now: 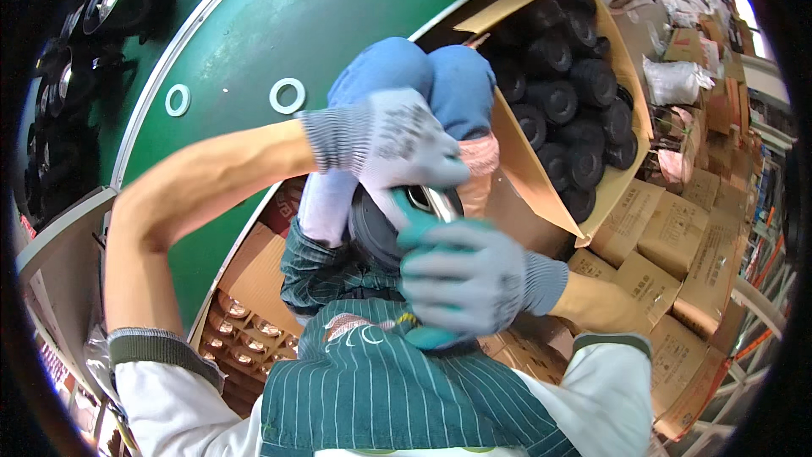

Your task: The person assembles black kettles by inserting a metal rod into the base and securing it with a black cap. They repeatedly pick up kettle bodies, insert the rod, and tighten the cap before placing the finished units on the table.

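A black round part [375, 227] with ridged-looking edges rests in my lap, and a shiny metal ring-shaped piece [432, 203] shows at its upper right. My left hand [402, 144], in a grey glove with a green palm, curls over the metal piece from above. From the right, my right hand [469, 278], gloved alike and smeared by motion, wraps its bent fingers about the lower right side of the black part. Both hands hide much of the part, so how the metal piece sits in it cannot be told.
Right of my knees stands an open cardboard box [533, 173] of black round parts [554, 100]. Two pale rings [288, 96] lie on the green tabletop [245, 51]. A divided carton [245, 279] of shiny pieces is at lower left. Closed cartons [672, 228] are stacked right.
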### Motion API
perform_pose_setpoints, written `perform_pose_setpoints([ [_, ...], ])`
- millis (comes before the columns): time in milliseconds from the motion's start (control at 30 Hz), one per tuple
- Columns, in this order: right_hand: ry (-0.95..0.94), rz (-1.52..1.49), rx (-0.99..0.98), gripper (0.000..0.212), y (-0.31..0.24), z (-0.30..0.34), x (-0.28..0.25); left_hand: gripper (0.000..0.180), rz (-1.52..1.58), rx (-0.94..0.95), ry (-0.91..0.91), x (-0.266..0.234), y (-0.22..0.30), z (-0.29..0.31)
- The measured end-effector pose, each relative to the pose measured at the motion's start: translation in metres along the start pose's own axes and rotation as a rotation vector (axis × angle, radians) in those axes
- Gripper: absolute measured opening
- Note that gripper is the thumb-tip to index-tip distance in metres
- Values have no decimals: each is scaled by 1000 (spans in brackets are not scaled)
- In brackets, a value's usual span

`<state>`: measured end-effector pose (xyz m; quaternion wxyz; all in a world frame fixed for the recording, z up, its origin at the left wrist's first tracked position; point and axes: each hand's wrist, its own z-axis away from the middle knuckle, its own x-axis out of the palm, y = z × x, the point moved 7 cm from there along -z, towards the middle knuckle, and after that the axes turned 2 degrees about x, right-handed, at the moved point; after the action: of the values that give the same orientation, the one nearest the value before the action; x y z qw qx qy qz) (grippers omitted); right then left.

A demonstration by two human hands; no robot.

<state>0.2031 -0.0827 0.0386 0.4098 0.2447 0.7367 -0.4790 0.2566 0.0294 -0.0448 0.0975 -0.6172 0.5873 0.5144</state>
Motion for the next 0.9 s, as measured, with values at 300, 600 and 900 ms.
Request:
perform_pose_setpoints([
  [300,574,-178,826,136,24,100,58,37,-511,-1469,842,-52,43,258],
  [600,579,-296,794,80,9,92,77,59,-701,-1910,475,-7,87,373],
  [900,711,321,421,62,-75,68,51,78,-1088,-1644,366,-18,115,307],
])
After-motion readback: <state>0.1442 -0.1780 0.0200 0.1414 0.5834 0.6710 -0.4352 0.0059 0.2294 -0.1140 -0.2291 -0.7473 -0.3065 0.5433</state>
